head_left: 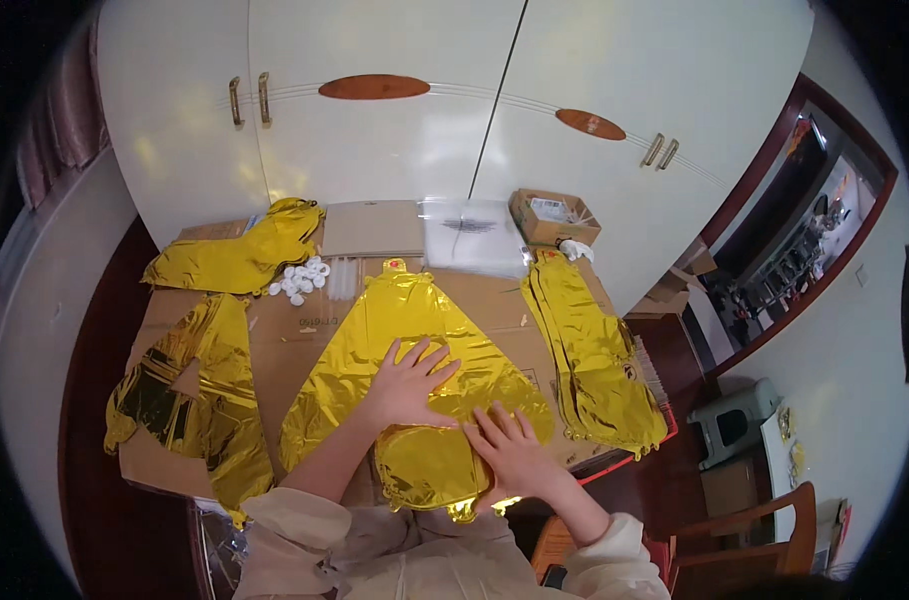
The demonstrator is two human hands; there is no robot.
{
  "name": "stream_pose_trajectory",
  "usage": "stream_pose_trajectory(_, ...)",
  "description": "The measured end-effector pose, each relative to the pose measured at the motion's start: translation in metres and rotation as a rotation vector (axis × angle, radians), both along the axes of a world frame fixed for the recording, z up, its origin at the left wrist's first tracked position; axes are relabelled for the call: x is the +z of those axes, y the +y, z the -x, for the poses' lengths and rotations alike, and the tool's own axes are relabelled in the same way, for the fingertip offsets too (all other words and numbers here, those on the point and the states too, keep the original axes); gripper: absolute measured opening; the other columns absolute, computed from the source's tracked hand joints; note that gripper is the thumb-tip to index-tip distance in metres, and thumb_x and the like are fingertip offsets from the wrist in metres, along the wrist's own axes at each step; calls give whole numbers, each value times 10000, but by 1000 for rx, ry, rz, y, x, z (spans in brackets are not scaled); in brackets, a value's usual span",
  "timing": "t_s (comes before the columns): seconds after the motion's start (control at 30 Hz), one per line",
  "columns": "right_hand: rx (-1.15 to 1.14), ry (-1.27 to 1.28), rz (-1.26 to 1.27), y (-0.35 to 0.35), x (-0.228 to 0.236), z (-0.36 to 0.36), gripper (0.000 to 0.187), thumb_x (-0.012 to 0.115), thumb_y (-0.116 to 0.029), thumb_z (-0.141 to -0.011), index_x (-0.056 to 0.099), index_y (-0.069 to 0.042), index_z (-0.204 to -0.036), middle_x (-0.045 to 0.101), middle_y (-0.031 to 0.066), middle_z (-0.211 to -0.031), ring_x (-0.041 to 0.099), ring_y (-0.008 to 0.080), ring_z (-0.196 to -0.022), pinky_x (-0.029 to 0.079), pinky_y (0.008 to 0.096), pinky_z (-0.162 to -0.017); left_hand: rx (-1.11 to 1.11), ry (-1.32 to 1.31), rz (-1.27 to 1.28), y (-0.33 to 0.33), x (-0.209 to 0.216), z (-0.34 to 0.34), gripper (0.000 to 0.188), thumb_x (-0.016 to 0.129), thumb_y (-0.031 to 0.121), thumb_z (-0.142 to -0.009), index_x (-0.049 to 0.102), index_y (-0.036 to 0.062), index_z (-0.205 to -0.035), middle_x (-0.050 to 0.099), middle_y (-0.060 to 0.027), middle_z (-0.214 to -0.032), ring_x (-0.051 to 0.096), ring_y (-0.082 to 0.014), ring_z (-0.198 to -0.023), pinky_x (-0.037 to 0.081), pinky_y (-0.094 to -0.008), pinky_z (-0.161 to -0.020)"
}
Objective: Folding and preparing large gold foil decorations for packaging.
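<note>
A flat, uninflated gold foil balloon (414,310) lies spread at the table's middle. It narrows to a small tab with a red mark at the far end, and its near part is a rounded lobe (424,465) by the table's front edge. My left hand (409,388) rests open on its middle, fingers spread and palm down. On the lobe's right side lies my right hand (511,455), fingers apart on the foil, the thumb near the front edge. Neither hand visibly grips anything.
More gold foil lies in a left pile (209,390), a far-left pile (234,255) and a right stack (594,360). Behind are white round pieces (302,280), clear tubes (342,279), clear plastic bags (471,240) and a small cardboard box (554,218). A wooden chair (799,530) stands right.
</note>
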State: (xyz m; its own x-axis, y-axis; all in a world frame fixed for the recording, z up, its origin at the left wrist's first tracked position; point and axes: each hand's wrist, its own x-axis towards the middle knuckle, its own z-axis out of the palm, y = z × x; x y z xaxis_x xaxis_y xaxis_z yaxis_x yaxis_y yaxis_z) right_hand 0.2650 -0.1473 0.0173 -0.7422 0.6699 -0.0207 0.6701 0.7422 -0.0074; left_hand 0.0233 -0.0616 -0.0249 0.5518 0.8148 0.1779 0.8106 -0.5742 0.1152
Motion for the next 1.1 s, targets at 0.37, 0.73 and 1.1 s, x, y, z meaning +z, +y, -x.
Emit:
stream_pose_trajectory(0.37,-1161,1771,492,-117,-98,-9,149,633,-125,-884,559,-54,-992,578,25,-933,530,118,-836,425,264,-692,-13,-38,15,-2,0,-2,1015,560,818,-655,393,210,-1450,371,-69,-1500,281,-317,-1406,147,-596,-1131)
stream_pose_trajectory(0.73,-258,976,-16,-92,-54,23,246,698,-50,-746,593,-28,-968,574,158,-1145,577,338,-1037,478,401,-815,-15,-15,-1,2,0,-1,1006,548,822,-660,399,212,-1447,374,-66,-1497,281,-313,-1405,159,-606,-1123)
stream_pose_trajectory(1.1,29,635,169,-71,-38,22,222,672,-127,-790,602,-40,-981,599,134,-1138,568,334,-1139,461,445,-977,-20,-36,-4,0,0,-2,982,549,815,-676,412,216,-1442,364,-79,-1504,299,-332,-1395,147,-590,-1129)
